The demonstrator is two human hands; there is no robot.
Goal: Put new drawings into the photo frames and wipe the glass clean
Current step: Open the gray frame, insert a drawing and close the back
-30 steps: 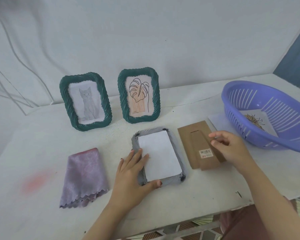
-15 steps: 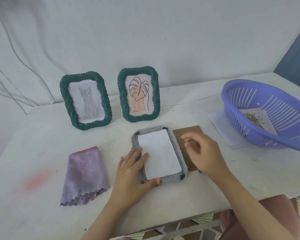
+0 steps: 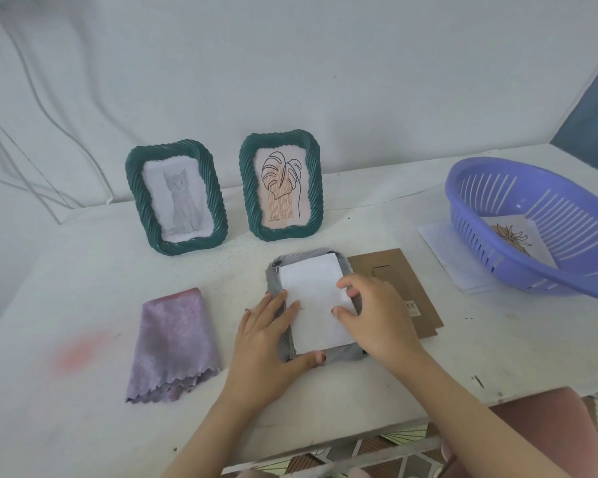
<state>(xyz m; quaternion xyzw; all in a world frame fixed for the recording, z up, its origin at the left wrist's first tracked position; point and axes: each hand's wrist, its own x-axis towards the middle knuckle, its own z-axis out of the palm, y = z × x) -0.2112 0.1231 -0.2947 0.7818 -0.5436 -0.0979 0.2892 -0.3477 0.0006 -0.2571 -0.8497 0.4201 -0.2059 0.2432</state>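
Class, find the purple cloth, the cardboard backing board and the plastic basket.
purple cloth (image 3: 173, 339), head view, middle of the folded fabric.
cardboard backing board (image 3: 411, 274), head view, bare upper part.
plastic basket (image 3: 470, 222), head view, slotted left wall.

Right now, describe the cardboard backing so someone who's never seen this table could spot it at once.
Find the purple basket at the right end of the table. Just left of it, the brown cardboard backing lies flat, beside the grey face-down frame. It is the only brown sheet there, with a stand flap cut into it.
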